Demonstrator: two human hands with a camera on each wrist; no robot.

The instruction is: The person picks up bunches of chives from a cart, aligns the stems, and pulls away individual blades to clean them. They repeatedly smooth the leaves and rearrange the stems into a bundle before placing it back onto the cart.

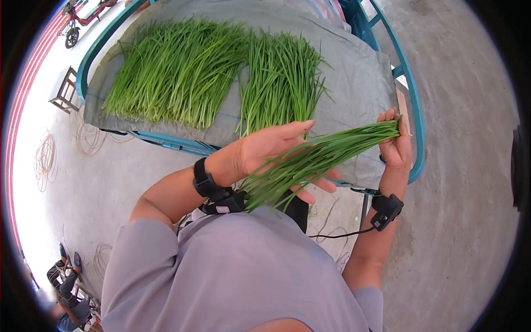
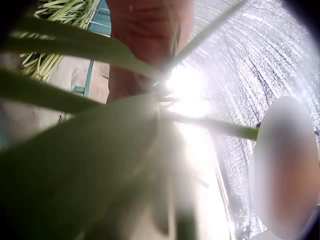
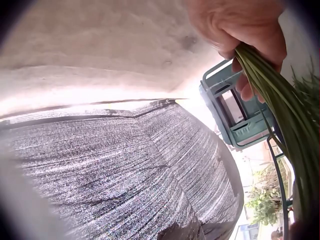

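My right hand (image 1: 397,148) grips a bunch of garlic chives (image 1: 343,145) by its stem end, fingers curled round it. The long green leaves slant down to the left across my left hand (image 1: 265,148), whose thumb and fingers are spread with the palm turned up. In the right wrist view, the chives (image 3: 280,100) run down from the gripping fingers. Blurred leaves (image 2: 75,145) fill much of the left wrist view, close to the camera. Beyond my hands, a wide pile of chives (image 1: 177,72) and a narrower pile of chives (image 1: 282,77) lie on a grey cloth (image 1: 357,72).
The cloth covers the bed of a cart with a teal metal frame (image 1: 416,127). A stool (image 1: 66,91) stands at left, near coils of cord (image 1: 46,160) on the floor. A seated person (image 1: 69,288) shows at lower left, and a red scooter (image 1: 83,19) at upper left.
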